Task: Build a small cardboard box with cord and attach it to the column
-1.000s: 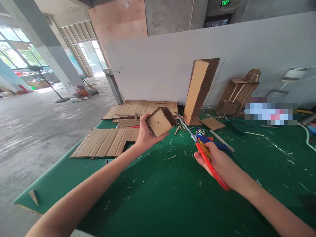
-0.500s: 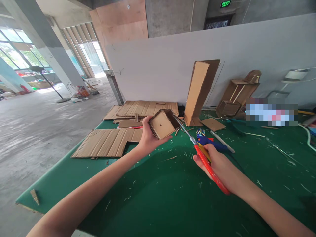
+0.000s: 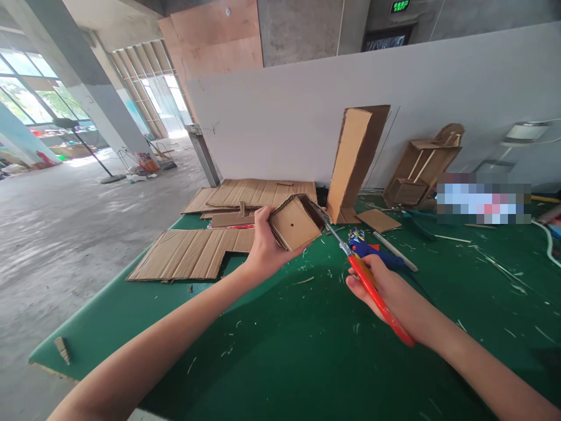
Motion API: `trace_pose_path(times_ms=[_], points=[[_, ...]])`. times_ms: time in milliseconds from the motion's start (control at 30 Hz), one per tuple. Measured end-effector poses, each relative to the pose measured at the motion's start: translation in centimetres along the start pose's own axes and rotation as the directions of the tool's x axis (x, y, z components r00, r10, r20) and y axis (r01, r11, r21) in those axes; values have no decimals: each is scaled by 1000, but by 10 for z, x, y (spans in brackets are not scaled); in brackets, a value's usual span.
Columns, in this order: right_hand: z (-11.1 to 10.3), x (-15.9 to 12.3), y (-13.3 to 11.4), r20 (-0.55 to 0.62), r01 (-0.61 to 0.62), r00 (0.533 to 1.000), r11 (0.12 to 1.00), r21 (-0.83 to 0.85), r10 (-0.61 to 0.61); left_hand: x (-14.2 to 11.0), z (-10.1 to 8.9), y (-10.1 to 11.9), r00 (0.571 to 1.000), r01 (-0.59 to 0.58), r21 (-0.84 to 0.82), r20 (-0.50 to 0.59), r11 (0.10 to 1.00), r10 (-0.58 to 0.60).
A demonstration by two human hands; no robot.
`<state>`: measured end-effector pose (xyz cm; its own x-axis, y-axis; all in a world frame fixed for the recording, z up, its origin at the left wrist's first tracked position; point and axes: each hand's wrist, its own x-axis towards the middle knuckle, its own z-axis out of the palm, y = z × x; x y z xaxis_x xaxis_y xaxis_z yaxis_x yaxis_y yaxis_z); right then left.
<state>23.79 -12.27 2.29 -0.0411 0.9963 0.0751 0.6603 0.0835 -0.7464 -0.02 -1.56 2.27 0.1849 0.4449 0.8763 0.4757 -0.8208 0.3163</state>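
My left hand [image 3: 263, 248] grips a small open cardboard box [image 3: 295, 222] with a round hole in its side, holding it above the green table [image 3: 280, 345]. My right hand [image 3: 390, 292] is closed on red-handled scissors [image 3: 377, 295]. Their metal blades [image 3: 331, 228] point up and left, and the tips touch the right edge of the box. Just beyond my right hand lies a blue tool [image 3: 377, 252] on the table.
Flat corrugated cardboard sheets [image 3: 193, 252] lie at the left and back of the table. A tall folded cardboard piece [image 3: 353, 161] leans on the white wall, with a cardboard model [image 3: 418, 169] to its right. Scraps and thin sticks litter the green surface.
My left hand has brought the box a little right and toward me. The scissor blades have closed in and now meet the box's right edge.
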Motion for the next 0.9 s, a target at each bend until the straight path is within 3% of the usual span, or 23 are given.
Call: trace_pose_path(times_ms=[100,333,500,900], points=[[-2,-1,-7,117,-74,990,997,13,72,-1,1,3,1000,6,9,-8,1000,-6],[-3,3,-16,97,-92,990,989,-114,104,-4,5,3,999,53,23,-13,998,-53],[3,5,-11,32,-51,998,975,-216,59,-5,7,1,995,96,2,3,995,-96],[-5,2,-13,136,-34,989,987,-156,56,-11,8,-1,997,58,-7,60,998,-57]])
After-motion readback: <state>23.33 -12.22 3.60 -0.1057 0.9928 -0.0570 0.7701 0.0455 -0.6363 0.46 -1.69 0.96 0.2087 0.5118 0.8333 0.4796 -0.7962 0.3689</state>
